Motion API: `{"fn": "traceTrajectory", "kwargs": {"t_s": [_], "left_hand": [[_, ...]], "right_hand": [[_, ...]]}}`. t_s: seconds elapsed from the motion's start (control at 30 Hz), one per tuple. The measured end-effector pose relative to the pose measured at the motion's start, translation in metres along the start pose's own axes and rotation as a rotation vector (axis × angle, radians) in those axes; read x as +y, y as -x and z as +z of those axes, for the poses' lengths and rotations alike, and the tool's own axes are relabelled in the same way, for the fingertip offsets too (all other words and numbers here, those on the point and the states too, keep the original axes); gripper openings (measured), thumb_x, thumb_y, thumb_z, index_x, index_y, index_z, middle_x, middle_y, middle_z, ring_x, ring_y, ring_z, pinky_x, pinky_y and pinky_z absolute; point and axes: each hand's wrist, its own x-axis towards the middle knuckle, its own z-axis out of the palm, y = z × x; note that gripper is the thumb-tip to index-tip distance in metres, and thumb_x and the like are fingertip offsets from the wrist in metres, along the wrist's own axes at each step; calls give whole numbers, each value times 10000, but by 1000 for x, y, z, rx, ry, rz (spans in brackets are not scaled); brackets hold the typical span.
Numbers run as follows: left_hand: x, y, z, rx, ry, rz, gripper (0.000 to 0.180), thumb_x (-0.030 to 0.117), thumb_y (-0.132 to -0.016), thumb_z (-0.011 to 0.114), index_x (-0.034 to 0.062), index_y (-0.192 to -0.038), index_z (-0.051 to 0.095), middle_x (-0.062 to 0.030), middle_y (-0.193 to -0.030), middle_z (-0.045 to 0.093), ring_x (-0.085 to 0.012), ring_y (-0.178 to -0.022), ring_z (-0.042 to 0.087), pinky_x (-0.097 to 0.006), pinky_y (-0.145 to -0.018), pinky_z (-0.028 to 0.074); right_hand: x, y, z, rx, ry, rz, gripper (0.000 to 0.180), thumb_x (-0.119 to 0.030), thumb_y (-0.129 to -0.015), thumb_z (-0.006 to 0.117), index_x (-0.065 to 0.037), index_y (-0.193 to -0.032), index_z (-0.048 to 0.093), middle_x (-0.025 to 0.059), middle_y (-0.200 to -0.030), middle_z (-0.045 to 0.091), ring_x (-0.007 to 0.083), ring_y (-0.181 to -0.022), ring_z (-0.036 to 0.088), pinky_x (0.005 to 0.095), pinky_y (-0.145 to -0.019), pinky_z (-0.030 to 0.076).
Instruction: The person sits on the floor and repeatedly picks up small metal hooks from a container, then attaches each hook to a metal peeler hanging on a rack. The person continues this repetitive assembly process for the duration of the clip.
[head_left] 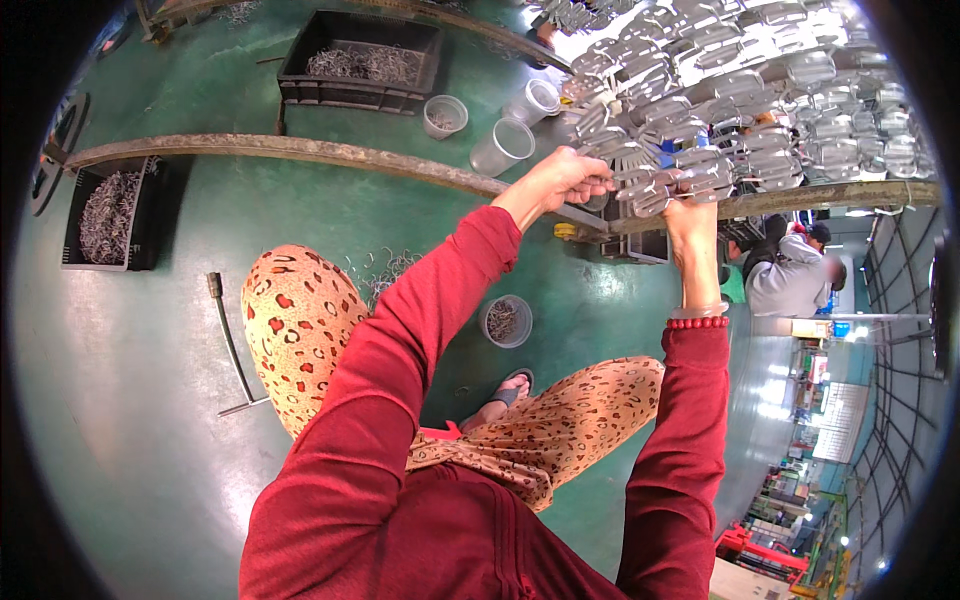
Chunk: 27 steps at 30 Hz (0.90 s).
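"Where are the hands and pieces found?"

"Shiny pieces [740,175] are massed above the right stretch of the rail [830,199]. At their left edge, the left hand [572,180] is closed narrow; what is pinched cannot be told. The right hand [690,218] is raised to their lower edge; its fingers are partly hidden, so its grip cannot be told."

"Room for moving?"

"A narrow gap is left between the hands. Past the rail's far edge, clear tubs [501,150] are seen."

"Writing?"

"Any markings are too small to be read."
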Motion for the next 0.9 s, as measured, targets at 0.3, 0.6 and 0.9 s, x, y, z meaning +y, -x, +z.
{"fn": "traceTrajectory", "kwargs": {"t_s": [0.3, 0.6, 0.9], "left_hand": [[2, -6, 4, 50, 1, -60, 221, 241, -884, 612, 100, -1022, 513, -43, -905, 672, -102, -721, 591, -272, -585, 447], [-11, -4, 11, 45, 11, 54, 186, 211, -874, 606, 61, -984, 620, -61, -888, 676, -88, -733, 595, -223, -547, 433], [-24, 9, 38, 122, 165, 25, 157, 156, -833, 654, 39, -909, 582, -31, -852, 622, -122, -753, 604, -227, -636, 436]], "right_hand": [[-16, 6, -6, 85, 234, 32, 252, -49, -698, 633, -5, -946, 623, 168, -926, 661, 290, -885, 640, 352, -775, 481], [-31, 15, -15, 39, 294, 20, 344, -152, -652, 733, -12, -951, 636, 158, -893, 670, 295, -857, 648, 365, -750, 484], [-23, 21, -23, 12, 377, 26, 287, -172, -651, 742, -85, -919, 689, 109, -873, 685, 262, -813, 654, 357, -724, 494]]}}
